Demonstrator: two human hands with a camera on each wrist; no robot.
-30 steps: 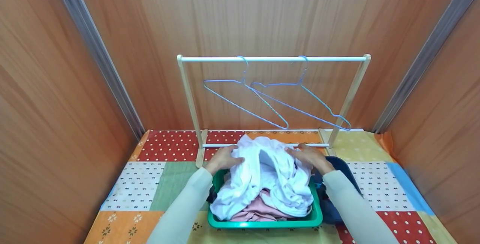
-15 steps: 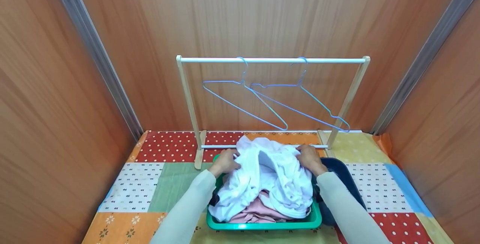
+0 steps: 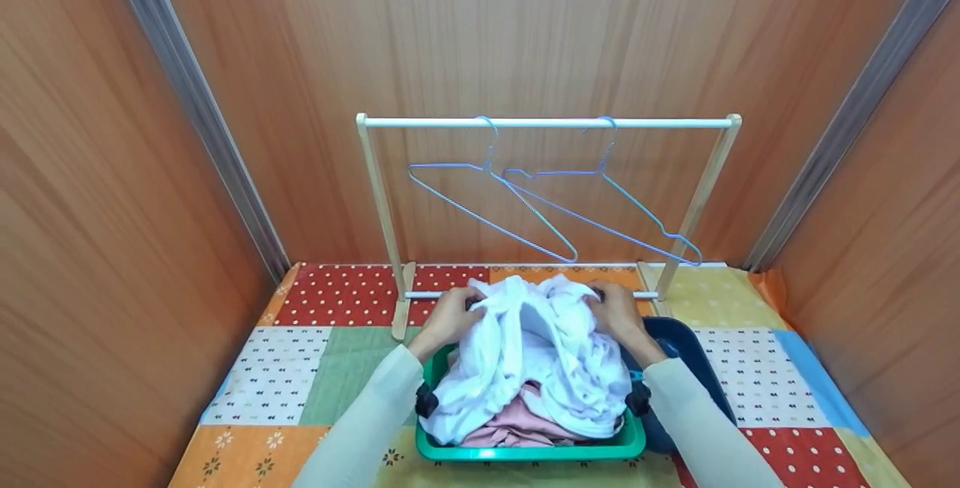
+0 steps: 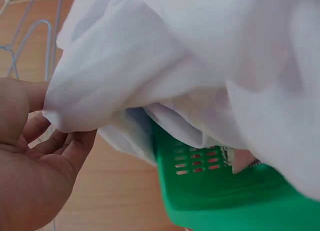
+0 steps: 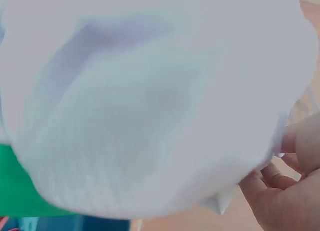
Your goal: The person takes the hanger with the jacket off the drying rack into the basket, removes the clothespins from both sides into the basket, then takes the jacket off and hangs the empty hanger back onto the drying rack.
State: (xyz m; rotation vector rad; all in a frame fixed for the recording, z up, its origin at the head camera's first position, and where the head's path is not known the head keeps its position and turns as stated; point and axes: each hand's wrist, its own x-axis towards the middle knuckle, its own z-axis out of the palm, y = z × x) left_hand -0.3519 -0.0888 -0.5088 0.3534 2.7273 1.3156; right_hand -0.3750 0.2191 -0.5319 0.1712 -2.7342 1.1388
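Note:
A crumpled white garment [image 3: 525,338] is heaped over a green basket [image 3: 525,454], with a pink garment [image 3: 517,424] showing below it at the front. My left hand [image 3: 448,319] pinches the white cloth at its upper left edge; the left wrist view shows thumb and fingers [image 4: 75,148] on a fold. Across from it, my right hand [image 3: 619,315] holds the upper right edge. In the right wrist view, the cloth fills most of the picture and its edge lies between thumb and fingers [image 5: 260,188]. The garment's kind is hidden by its folds.
Behind the basket stands a low clothes rack [image 3: 547,123] with two blue wire hangers [image 3: 450,205] on its rail. A dark blue basket [image 3: 686,356] sits to the right, partly under my right forearm. A patchwork cloth [image 3: 285,375] covers the surface, and wood panels [image 3: 480,37] enclose it.
Both hands have shifted slightly along the garment's upper edges. The top folds of the white cloth have changed shape a little between them. Basket and rack stay in place.

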